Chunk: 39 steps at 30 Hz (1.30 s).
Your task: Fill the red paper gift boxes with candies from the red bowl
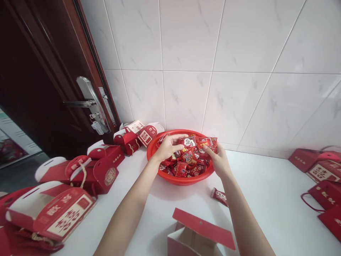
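A round red plastic basin (179, 180) stands against the tiled wall, filled with red-wrapped candies (189, 157). Over its left part, my left hand (170, 146) pinches a dark red candy packet with white lettering (187, 142) between thumb and fingers. At the basin's right rim, my right hand (218, 158) has its thumb and fingers closed on a red candy packet (208, 145). Close to me at the front stands a red gift box (204, 227) with its flap raised, partly cut off below. A wrapped candy bar (218, 196) lies on the white table, partly behind my right forearm.
Several red gift boxes (58, 213) with rope handles line the left side, reaching back to the wall. More red boxes and bags (326, 193) stand at the right edge. A dark red door (50, 71) with a metal handle (80, 103) and hanging keys is at the left.
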{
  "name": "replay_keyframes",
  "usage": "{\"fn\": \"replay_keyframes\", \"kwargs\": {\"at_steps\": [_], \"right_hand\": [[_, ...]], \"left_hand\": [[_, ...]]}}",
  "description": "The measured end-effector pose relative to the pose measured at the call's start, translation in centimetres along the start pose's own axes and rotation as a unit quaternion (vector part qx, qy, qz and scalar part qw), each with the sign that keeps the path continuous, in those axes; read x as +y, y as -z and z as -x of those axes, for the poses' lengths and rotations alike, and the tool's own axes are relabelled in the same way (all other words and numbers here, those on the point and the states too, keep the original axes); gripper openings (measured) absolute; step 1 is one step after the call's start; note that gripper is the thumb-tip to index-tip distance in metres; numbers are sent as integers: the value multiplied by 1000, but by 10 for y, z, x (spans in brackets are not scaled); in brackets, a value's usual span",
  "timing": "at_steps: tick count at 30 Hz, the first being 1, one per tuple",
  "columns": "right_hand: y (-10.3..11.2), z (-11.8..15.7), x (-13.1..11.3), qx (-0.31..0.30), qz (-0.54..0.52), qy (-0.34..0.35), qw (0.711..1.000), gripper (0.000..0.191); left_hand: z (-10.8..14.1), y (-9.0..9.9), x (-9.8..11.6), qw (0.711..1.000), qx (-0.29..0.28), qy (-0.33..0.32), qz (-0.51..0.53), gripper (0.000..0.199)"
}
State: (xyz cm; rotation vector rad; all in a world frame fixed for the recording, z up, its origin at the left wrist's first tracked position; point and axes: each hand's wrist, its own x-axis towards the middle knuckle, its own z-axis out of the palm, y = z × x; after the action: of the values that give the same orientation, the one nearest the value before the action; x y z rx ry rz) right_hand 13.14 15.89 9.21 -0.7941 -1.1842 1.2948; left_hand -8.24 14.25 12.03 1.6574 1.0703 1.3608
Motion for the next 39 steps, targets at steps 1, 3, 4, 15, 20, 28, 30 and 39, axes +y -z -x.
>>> {"fn": "replay_keyframes", "kwargs": {"at_steps": [1, 3, 4, 15, 20, 28, 30, 39], "right_hand": [[0, 0, 0, 0, 1, -2, 1000, 51], [0, 1, -1, 0, 2, -3, 1000, 51], [0, 1, -1, 0, 2, -4, 1000, 51], [1, -1, 1, -3, 11, -4, 1000, 51], [1, 1, -1, -9, 19, 1, 1000, 48], [-1, -1, 2, -25, 82, 38, 996, 43], [-1, -2, 4, -27, 91, 42, 995, 41], [-8, -9, -1, -64, 188, 30, 980, 28]], "left_hand": [[0, 0, 0, 1000, 0, 3, 1, 43], [0, -1, 0, 1000, -4, 10, 1, 44], [0, -1, 0, 1000, -6, 12, 0, 43], [1, -3, 1, 999, -5, 30, -12, 38], [1, -3, 2, 999, 1, 39, -9, 38], [1, -4, 1, 999, -16, 45, -2, 43], [1, -5, 2, 999, -10, 48, -8, 41], [1, -5, 1, 998, -19, 60, -23, 41]]}}
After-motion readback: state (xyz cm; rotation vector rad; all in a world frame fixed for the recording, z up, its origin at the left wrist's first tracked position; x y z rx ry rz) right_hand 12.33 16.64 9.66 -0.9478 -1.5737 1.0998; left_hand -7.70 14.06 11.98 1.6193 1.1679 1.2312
